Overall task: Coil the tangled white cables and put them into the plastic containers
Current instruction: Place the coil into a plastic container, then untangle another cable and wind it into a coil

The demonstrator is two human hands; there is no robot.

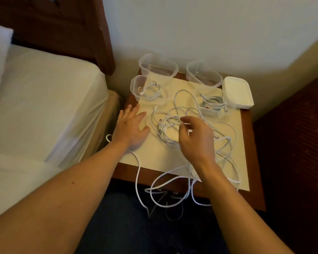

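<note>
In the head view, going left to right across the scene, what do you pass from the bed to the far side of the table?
Bed → left hand, flat on the mat → tangled white cables, pinched by the right hand → coiled cable in a container → white lids stack.

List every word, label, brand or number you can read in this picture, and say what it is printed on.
No readable text anywhere in the view.
White lid stack: blank as seen.
Clear plastic containers: no label or marking visible.
Coiled cable in the right container: a small red-and-white band on it, too small and blurred to read.
Cream mat and wooden table: no print visible.
</note>
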